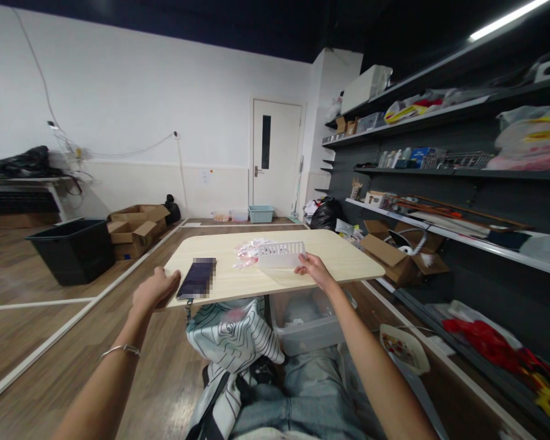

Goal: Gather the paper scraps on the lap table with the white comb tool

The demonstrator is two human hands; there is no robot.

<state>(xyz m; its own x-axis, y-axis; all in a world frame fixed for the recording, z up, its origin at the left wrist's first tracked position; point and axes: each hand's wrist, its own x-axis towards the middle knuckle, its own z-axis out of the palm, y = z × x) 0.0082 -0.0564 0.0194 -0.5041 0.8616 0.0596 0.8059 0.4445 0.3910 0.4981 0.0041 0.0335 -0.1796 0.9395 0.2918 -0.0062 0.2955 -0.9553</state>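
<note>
The widest open stretch of the tabletop [351, 260] lies right of the right hand [313, 269], running to the rounded right edge. Mid-table, the tray [282, 255] in that hand and the packets [246, 253] just left of it block a straight reach across; a bare strip runs behind them along the far edge. Another gap separates the packets from the phone [193, 280], which, with the left hand [156, 288] beside it, obstructs the near left corner. Below the near edge, the bag [233, 336] and bin [302, 336] crowd the way.
</note>
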